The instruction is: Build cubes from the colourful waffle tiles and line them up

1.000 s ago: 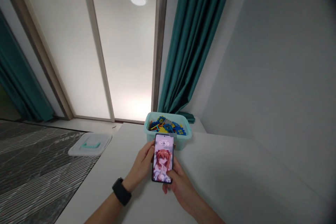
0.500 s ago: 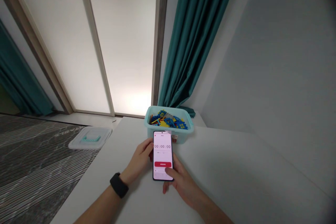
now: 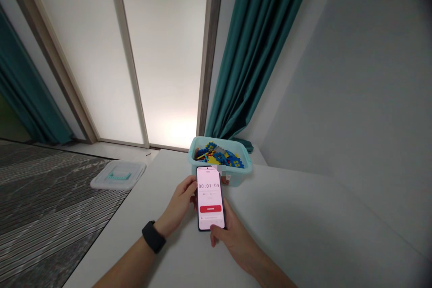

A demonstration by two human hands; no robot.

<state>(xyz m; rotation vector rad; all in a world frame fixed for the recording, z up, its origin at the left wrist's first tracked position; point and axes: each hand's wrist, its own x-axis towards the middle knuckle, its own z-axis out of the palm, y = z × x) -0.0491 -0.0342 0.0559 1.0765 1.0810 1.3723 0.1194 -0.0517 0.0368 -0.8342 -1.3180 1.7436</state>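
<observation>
A phone point(image 3: 209, 195) is held upright over the white table point(image 3: 290, 225), its lit pink screen reading 00:01:04 above a red button. My left hand point(image 3: 179, 202), with a black watch point(image 3: 154, 236) on the wrist, grips the phone's left edge. At the lower right edge my right hand point(image 3: 234, 236) holds the phone too, its thumb by the bottom of the screen. Just beyond the phone stands a light teal bin point(image 3: 249, 166) of blue, yellow and other coloured plastic pieces point(image 3: 219, 155).
A clear lid point(image 3: 118, 175) with a teal handle lies left of the table, over the dark striped carpet point(image 3: 50, 207). Behind are frosted sliding doors point(image 3: 168, 54), a teal curtain point(image 3: 256, 45) and a grey wall point(image 3: 364, 76) at right.
The timer has gone from 00:00:00 to 00:01:04. My right thumb has moved down and slightly left on the phone, whose top now leans a little left. The view has shifted slightly.
</observation>
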